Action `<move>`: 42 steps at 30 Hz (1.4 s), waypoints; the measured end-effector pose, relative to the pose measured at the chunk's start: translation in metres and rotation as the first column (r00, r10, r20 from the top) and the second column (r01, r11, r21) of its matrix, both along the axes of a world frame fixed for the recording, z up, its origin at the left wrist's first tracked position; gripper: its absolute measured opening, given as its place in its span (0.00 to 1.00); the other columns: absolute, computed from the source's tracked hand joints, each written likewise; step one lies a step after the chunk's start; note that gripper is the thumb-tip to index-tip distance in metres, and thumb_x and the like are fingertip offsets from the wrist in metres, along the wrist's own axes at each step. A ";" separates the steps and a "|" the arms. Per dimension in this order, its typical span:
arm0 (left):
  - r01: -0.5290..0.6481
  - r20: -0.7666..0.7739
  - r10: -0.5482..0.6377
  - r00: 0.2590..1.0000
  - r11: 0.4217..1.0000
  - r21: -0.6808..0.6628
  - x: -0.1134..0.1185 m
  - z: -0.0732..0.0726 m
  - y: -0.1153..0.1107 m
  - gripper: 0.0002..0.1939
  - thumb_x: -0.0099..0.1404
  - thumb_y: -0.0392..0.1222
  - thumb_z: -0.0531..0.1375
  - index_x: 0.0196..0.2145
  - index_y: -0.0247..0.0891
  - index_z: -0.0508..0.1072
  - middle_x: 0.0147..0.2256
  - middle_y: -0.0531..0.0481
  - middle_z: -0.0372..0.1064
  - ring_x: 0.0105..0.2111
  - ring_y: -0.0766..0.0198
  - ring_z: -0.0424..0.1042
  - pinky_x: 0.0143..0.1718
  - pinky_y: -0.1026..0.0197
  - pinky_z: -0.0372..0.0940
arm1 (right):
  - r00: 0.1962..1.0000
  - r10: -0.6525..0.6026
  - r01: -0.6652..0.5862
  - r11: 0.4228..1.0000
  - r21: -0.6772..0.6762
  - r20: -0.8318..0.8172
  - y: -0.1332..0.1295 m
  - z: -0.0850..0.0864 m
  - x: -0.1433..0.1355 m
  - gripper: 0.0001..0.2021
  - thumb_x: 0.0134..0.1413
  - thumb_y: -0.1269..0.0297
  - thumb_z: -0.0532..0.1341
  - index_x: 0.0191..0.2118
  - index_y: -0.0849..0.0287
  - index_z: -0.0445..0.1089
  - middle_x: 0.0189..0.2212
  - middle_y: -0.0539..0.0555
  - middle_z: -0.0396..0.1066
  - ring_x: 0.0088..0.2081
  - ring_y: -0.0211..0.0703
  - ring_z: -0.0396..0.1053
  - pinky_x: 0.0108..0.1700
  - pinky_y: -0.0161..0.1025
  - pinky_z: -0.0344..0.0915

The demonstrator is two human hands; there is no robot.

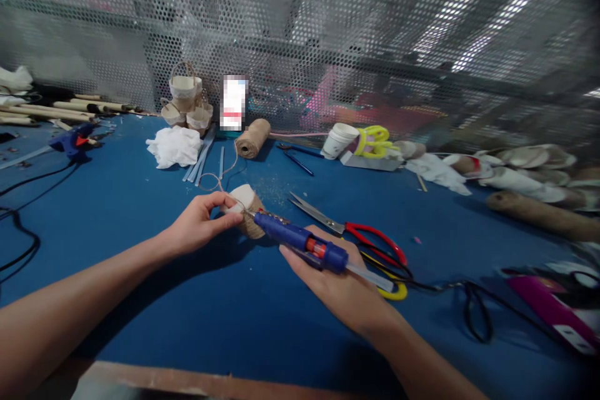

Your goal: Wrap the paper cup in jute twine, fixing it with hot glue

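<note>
My left hand (199, 223) is closed at the rim of a small paper cup (254, 226) with a brown twine or burlap covering. A thin twine (228, 170) runs from a twine roll (257, 137) to the fingers. In my right hand (340, 290) is a blue hot glue gun (290, 236), a clear glue stick (370, 276) poking out its back. The gun's nozzle meets the cup's edge beside my left fingertips; exact contact is too small to tell. Scissors with red handles (375, 239) lie just beyond my right hand, partly over a yellow-handled tool (397, 290).
Small decorated baskets (186, 103) stand at the back left behind a crumpled white cloth (174, 147) and glue sticks (200, 159). Pliers (300, 159), a paper cup (340, 139) and yellow scissors (374, 140) sit farther back. Another glue gun (72, 142) lies left; a black cord (478, 319) crosses right.
</note>
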State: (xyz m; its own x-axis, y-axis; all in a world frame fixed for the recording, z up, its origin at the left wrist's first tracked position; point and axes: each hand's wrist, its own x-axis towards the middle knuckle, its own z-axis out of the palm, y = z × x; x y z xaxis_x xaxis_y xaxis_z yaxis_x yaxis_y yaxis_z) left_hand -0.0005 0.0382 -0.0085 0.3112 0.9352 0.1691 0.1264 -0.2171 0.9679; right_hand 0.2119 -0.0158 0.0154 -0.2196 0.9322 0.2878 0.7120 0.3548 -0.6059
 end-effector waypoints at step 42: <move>0.144 -0.015 -0.143 0.990 0.983 0.116 -0.007 -0.004 0.001 0.05 0.57 0.35 0.58 0.25 0.34 0.66 0.31 0.49 0.66 0.35 0.64 0.65 0.41 0.59 0.59 | 0.998 -0.040 0.035 0.996 0.087 0.053 0.005 0.015 0.013 0.08 0.49 0.61 0.57 0.29 0.56 0.71 0.24 0.55 0.74 0.28 0.48 0.74 0.33 0.43 0.71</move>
